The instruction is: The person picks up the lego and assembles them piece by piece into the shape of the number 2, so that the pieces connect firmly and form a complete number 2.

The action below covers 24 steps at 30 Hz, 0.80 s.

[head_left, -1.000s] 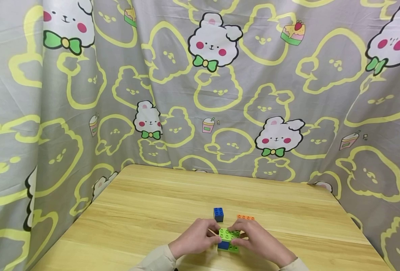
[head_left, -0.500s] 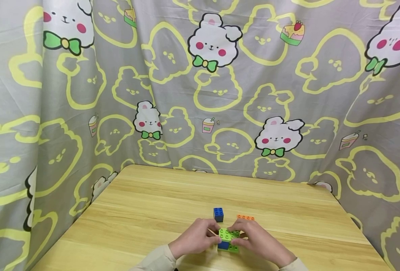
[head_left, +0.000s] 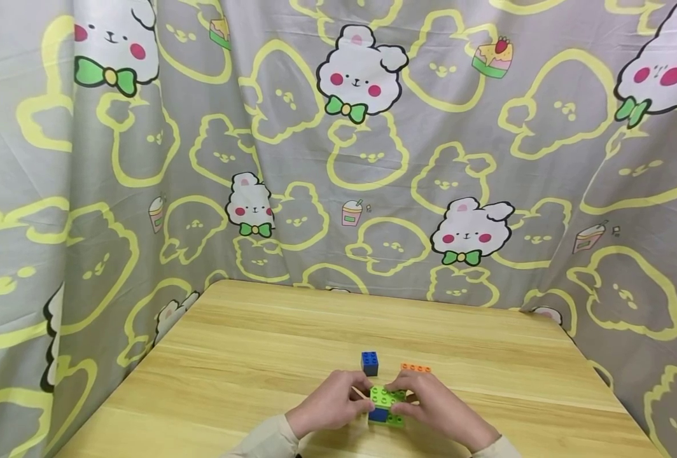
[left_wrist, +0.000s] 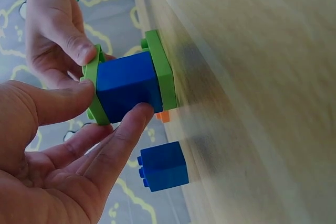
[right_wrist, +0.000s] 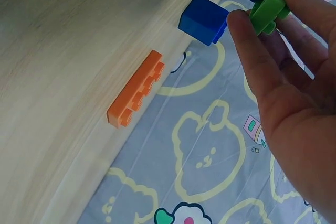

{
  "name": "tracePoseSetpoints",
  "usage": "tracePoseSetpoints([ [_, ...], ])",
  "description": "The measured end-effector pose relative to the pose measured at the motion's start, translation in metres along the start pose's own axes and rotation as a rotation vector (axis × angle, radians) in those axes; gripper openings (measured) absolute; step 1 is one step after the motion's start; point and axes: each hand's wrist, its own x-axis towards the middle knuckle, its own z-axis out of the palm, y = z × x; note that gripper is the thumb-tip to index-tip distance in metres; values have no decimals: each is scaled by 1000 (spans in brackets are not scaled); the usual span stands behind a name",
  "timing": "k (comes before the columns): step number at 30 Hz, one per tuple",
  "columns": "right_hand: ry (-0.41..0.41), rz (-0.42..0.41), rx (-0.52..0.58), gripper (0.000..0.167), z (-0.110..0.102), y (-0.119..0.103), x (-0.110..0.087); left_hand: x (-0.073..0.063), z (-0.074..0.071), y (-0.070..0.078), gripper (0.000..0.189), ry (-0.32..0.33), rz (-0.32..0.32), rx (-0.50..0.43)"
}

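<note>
With the stacked blue block (left_wrist: 128, 85) as the landmark, everything lies close around it on the counter (head_left: 258, 331). The upper green plate (head_left: 383, 397) sits on top of it, and the lower green plate (left_wrist: 163, 72) is under it, studs showing past its right side. The relation that looks to matter most is how the upper green plate lies across this block: its long axis seems to run left to right, reaching past the block's right side, though fingers cover part of it.

The left hand (head_left: 333, 399) is at the block's left, its grip pinching the stack: thumb at the upper plate's edge, a fingertip against the block itself. The right hand (head_left: 441, 401) is at the block's right, its grip appearing to pinch the overhanging end of the upper green plate. Neither of the 2 hands is plainly nearer.

Beyond the landmark block stands a loose blue block (head_left: 369, 364), apart from it; beyond and to its right lies an orange brick (head_left: 416, 367), 4 studs along its length.
</note>
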Motion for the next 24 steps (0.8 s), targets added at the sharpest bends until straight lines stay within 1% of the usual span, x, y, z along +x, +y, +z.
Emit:
tracePoseSetpoints([
  [10, -10, 21, 30, 28, -1, -1, 2, 0, -2, 0, 13, -7, -17, -21],
  [24, 1, 17, 13, 27, -1, -2, 1, 0, 0, 1, 12, -7, -14, -14],
])
